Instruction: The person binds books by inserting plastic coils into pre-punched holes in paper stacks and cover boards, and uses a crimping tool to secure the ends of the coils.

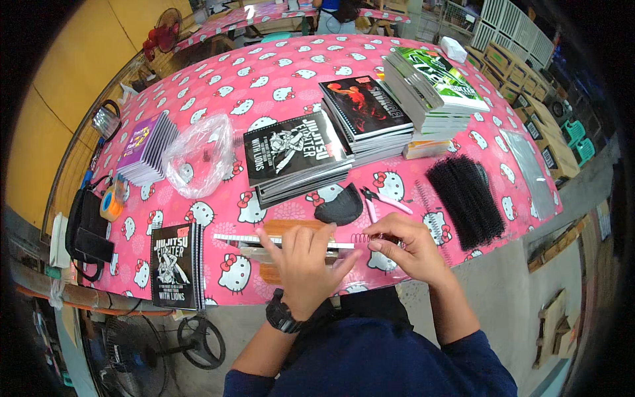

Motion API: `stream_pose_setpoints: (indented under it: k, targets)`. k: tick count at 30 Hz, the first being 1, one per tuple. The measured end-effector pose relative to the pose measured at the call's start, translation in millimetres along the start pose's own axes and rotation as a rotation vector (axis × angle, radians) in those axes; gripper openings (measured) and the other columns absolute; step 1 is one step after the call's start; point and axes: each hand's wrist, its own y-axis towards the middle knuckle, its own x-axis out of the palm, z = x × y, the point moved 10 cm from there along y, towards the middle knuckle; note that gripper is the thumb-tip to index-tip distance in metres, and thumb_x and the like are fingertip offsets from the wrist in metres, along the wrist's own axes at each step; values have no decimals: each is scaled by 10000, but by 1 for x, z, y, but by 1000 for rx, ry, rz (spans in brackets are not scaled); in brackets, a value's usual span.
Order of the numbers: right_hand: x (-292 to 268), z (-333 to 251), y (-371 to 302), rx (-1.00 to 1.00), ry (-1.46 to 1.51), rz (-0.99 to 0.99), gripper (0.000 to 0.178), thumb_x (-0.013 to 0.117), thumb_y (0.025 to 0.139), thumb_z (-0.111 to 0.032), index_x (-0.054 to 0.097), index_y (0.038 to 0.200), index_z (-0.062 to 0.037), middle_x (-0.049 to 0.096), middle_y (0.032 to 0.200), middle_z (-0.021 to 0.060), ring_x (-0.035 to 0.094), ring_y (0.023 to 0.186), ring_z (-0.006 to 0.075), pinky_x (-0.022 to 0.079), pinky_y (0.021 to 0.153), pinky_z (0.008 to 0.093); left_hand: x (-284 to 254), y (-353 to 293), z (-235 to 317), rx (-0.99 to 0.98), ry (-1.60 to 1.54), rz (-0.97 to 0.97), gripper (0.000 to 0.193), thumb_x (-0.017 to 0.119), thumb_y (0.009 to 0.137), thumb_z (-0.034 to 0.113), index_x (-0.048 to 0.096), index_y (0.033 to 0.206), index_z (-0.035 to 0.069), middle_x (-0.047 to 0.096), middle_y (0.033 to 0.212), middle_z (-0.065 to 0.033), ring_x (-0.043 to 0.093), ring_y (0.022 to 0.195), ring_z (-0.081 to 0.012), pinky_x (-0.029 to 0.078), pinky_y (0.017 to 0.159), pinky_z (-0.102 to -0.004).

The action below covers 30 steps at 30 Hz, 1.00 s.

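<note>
My left hand [301,261] holds a notebook [228,237], seen edge-on as a narrow white strip with a row of punched holes. Its fingers spread over the far side, the thumb on the near side. Under the notebook lies a brown wooden block [271,272]. At the right end of the strip, my right hand [413,248] pinches a dark plastic binding coil [360,238]; its tip is by the notebook's edge. Just beyond are pink-handled cutting pliers [372,208] and a black rounded pad [339,206].
Stacked black notebooks [291,149], more notebooks [367,109] and green-covered ones [440,79] stand at the back. A pile of black coils [465,202] lies right. Left are a coil-bound notebook [177,264], plastic bag [198,155], purple booklets [145,149], tape [111,205] and black bag [92,228].
</note>
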Motion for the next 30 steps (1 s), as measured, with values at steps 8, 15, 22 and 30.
stream_pose_setpoints:
  k: [8, 15, 22, 30]
  targets:
    - [-5, -1, 7, -80, 56, 31, 140, 673, 788, -48, 647, 924, -24, 593, 844, 42, 561, 726, 120, 451, 639, 256, 4, 1, 8, 20, -22, 188, 374, 733, 621, 327, 646, 927, 129, 567, 882, -8, 534, 966, -205, 39, 1045, -655]
    - [18, 1, 12, 108, 15, -294, 188, 574, 866, -107, 606, 1031, -22, 598, 830, 133, 590, 800, 203, 468, 700, 309, 1, 2, 8, 38, -55, 94, 353, 729, 655, 291, 640, 958, 133, 575, 900, -5, 539, 981, -197, -3, 1039, -666]
    - [15, 78, 57, 66, -440, -77, 478, 637, 828, -303, 527, 1185, -5, 634, 919, 190, 613, 874, 309, 476, 770, 411, 4, -1, 6, 158, -136, -127, 246, 689, 750, 292, 641, 954, 162, 590, 960, 5, 542, 976, -189, 121, 1016, -588]
    - [52, 93, 69, 33, -903, 0, 578, 677, 714, -486, 569, 1109, -78, 530, 1067, 198, 473, 1040, 373, 386, 885, 414, -4, 8, 4, 166, -109, -43, 203, 676, 767, 296, 647, 918, 164, 612, 895, 24, 552, 968, -186, 119, 1020, -571]
